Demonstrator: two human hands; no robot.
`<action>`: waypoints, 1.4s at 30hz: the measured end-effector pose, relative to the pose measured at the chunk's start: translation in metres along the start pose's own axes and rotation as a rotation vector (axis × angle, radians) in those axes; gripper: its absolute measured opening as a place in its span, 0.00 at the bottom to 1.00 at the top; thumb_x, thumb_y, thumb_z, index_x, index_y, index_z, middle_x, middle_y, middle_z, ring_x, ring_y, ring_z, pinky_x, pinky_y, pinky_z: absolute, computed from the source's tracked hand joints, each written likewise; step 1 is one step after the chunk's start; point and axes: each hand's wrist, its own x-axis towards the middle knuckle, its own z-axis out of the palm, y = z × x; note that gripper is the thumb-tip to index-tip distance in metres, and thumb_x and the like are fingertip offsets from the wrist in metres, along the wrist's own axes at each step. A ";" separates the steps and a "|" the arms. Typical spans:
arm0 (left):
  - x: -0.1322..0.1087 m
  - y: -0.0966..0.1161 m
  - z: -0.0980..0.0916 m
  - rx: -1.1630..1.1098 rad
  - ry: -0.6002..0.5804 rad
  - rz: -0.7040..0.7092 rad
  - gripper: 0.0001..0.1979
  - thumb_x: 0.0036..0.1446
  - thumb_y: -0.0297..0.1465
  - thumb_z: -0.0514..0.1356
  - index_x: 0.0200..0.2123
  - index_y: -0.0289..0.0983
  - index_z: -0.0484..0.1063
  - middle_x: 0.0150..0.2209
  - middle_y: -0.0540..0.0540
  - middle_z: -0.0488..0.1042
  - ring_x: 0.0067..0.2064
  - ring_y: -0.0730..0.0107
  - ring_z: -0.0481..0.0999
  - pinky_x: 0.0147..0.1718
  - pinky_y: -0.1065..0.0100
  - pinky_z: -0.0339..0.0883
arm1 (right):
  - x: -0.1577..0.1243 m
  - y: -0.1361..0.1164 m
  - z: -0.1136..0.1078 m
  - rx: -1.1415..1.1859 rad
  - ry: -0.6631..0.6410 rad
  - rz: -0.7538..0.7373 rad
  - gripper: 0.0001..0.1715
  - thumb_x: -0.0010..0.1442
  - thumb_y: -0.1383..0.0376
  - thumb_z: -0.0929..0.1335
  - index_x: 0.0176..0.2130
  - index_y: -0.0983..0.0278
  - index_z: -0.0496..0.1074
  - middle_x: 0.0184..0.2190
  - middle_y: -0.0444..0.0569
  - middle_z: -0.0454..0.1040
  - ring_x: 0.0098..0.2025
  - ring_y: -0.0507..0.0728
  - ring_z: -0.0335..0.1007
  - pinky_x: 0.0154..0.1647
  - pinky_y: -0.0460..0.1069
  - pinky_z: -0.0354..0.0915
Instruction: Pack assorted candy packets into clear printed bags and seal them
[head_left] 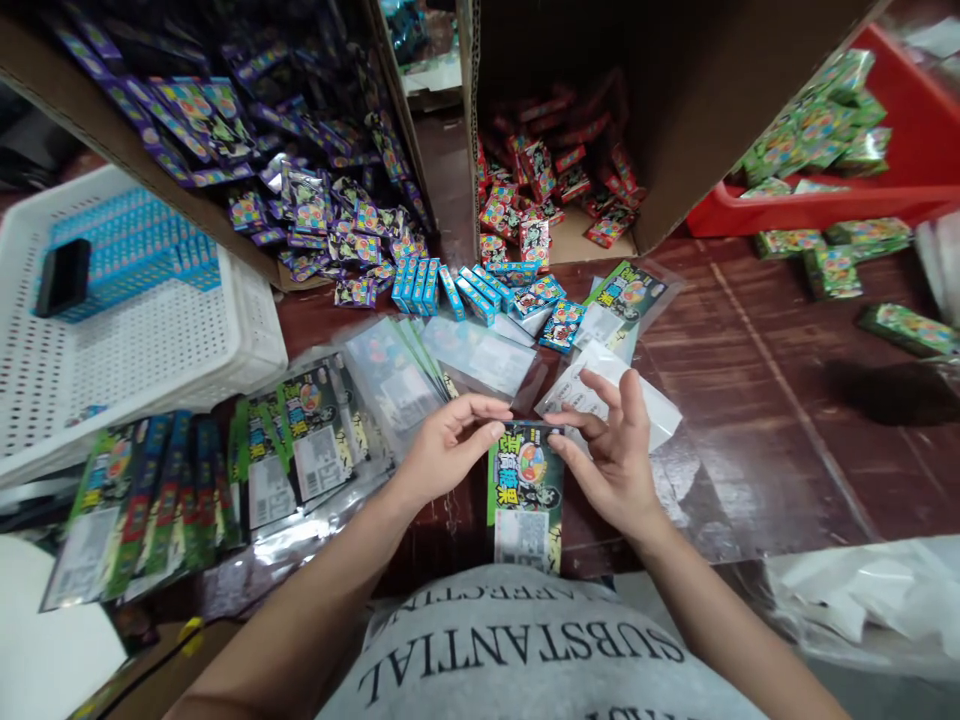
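Observation:
A printed plastic bag (529, 490) with a black and green design and a white label panel hangs between my hands, near the table's front edge. My left hand (457, 440) pinches its upper left corner between thumb and fingers. At the upper right corner, my right hand (611, 450) grips with thumb and index finger while its other fingers are raised. Just beyond the hands lie a white paper sheet (652, 405) in clear plastic and another printed bag (626, 300). Small blue candy boxes (562, 325) lie behind them, some standing in a row.
Cardboard cartons at the back hold purple boxes (307, 205) and red boxes (536, 170). A red bin (810, 208) with green packs is at right. At left, a white basket (150, 370) holds blue boxes and a phone (64, 278); filled bags (169, 500) lie in front.

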 end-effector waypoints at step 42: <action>0.002 0.022 0.018 0.083 -0.152 -0.018 0.07 0.58 0.32 0.66 0.38 0.36 0.79 0.41 0.45 0.82 0.40 0.69 0.80 0.44 0.65 0.74 | 0.052 -0.049 -0.033 -0.095 -0.515 0.418 0.39 0.60 0.60 0.72 0.64 0.61 0.54 0.38 0.46 0.71 0.34 0.54 0.68 0.35 0.51 0.68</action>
